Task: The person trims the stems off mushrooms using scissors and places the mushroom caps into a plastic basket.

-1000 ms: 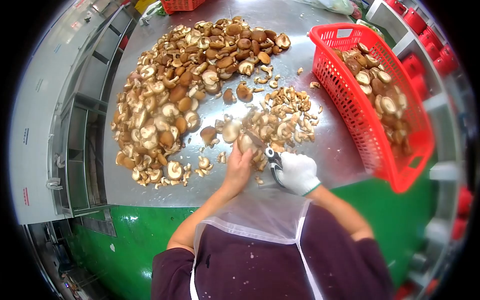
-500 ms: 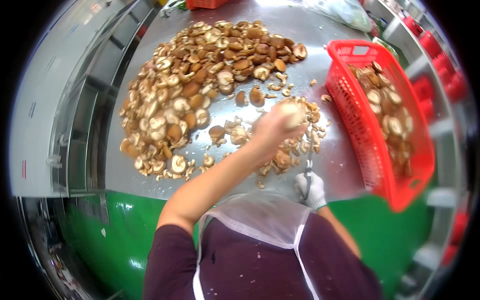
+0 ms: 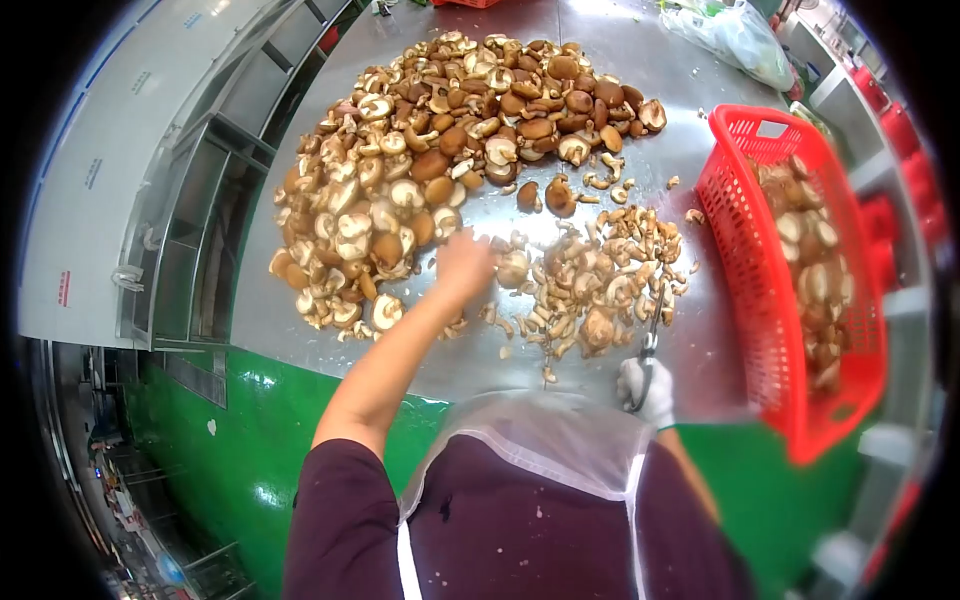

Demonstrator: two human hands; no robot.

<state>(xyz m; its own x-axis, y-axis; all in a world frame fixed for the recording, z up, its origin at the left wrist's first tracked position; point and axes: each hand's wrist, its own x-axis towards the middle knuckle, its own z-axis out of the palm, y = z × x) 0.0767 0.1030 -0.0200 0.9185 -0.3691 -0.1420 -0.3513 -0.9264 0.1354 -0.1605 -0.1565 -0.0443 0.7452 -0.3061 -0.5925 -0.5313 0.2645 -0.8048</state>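
Note:
My bare left hand (image 3: pixel 466 265) reaches down at the right edge of a large pile of shiitake mushrooms (image 3: pixel 352 225). Its fingers are smeared and partly hidden, so whether they grip anything is unclear. A loose mushroom (image 3: pixel 512 268) lies just right of it. My right hand (image 3: pixel 647 390), in a white glove, is closed around the handles of a pair of scissors (image 3: pixel 650 345) near the table's front edge. The blades point away from me, along the right side of a heap of cut mushroom stems (image 3: pixel 600 275).
A red plastic basket (image 3: pixel 755 330) with mushrooms in it stands at the table's right edge. On the steel table (image 3: pixel 700 375) lies a clear plastic bag (image 3: pixel 735 40) at the back right. Steel shelving (image 3: pixel 200 240) runs along the left, above a green floor (image 3: pixel 255 440).
My left hand has moved left from above the stem heap, where it held a pale mushroom, to the pile's edge. My right hand keeps the scissors. The view has shifted slightly.

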